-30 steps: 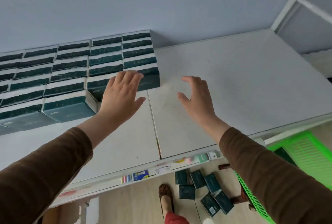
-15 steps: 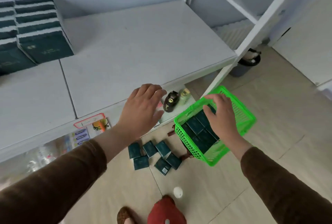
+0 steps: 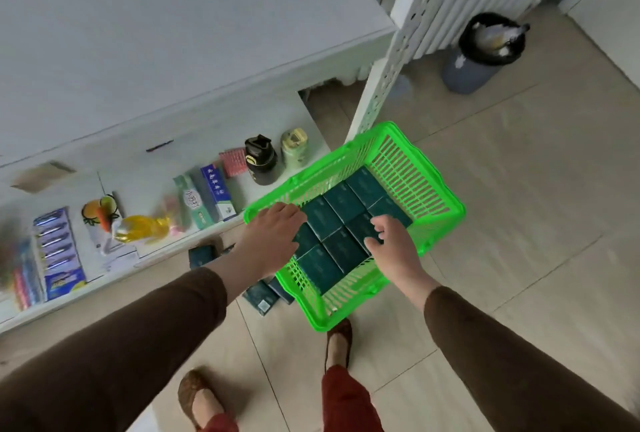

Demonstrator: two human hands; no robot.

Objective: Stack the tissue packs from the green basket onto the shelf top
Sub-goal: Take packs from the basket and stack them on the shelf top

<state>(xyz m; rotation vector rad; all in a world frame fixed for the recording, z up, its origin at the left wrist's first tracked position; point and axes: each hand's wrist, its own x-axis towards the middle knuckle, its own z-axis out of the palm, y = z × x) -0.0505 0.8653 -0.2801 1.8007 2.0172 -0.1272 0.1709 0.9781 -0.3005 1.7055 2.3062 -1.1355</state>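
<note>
The tissue packs (image 3: 341, 224) lay packed flat in the green basket (image 3: 412, 175), right of centre in the frame, dark green tops up. Half a second before, only the right hand was at the basket and the left hung over the shelf edge; by this moment both had come down into it. The left hand (image 3: 273, 237) rested with fingers straight on the packs at the basket's left wall. The right hand (image 3: 391, 244) had its fingers curled onto a pack near the middle, though whether it truly gripped it I cannot tell. The white shelf top (image 3: 156, 33) filled the upper left, its stacked packs gone from view. More packs (image 3: 261, 296) lay on the floor beside the basket, and a bin (image 3: 481, 54) stood upper right.
</note>
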